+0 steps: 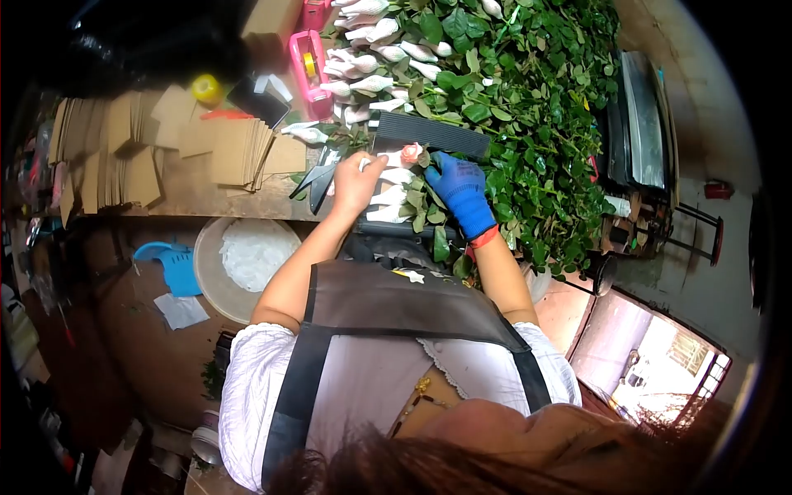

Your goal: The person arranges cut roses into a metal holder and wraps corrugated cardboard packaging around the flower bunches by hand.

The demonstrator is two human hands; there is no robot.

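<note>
A pink-orange rose (pixel 411 153) lies between my hands, its bloom uncovered. My bare left hand (pixel 356 185) is closed, thumb and finger pinching a small white piece that looks like a foam net sleeve. My right hand (pixel 460 188), in a blue knit glove, closes round the rose's stem just behind the bloom; its fingertips are partly hidden by leaves. Below the rose, several white-netted rose heads (pixel 389 196) lie in a row on a dark tray. A black ribbed board (pixel 431 134) stands just beyond my hands. Beside my left hand rest black-handled cutters (pixel 313 183).
Many leafy rose stems (pixel 544 124) pile up on the right, with netted heads (pixel 371 82) at the back. A pink tape dispenser (pixel 310 70), yellow tape roll (pixel 206 88) and cardboard pieces (pixel 239 153) are at left. A tub of white nets (pixel 210 272) stands below the table edge.
</note>
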